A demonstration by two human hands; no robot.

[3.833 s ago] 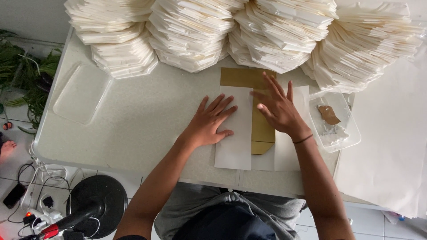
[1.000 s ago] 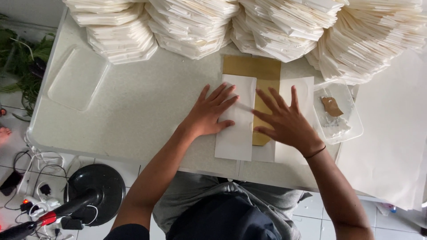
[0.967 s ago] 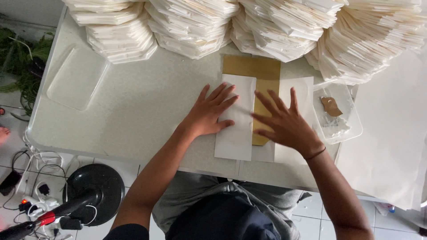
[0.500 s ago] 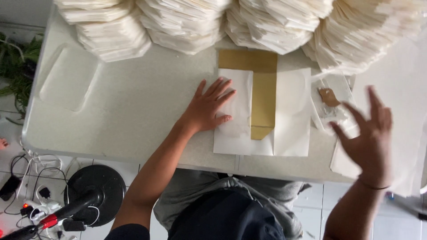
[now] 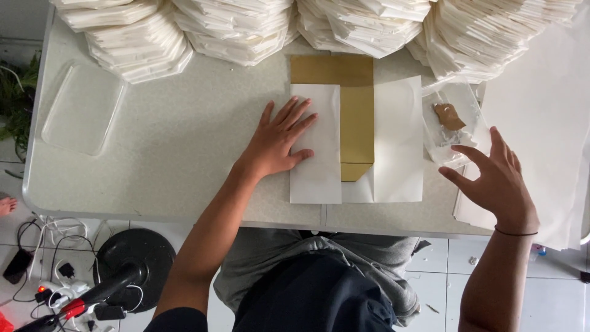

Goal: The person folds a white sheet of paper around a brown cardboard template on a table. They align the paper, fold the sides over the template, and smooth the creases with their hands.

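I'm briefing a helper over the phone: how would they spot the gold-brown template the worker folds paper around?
Start at the pale table with its row of white paper stacks along the far edge. Just below the stacks lies a folded white sheet, pinned by the left hand. The template is the only gold-brown strip, between the white flaps.

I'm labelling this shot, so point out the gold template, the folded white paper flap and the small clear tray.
gold template point(image 5: 350, 86), head view, upper bare part.
folded white paper flap point(image 5: 319, 178), head view, lower half.
small clear tray point(image 5: 433, 144), head view, left rim.
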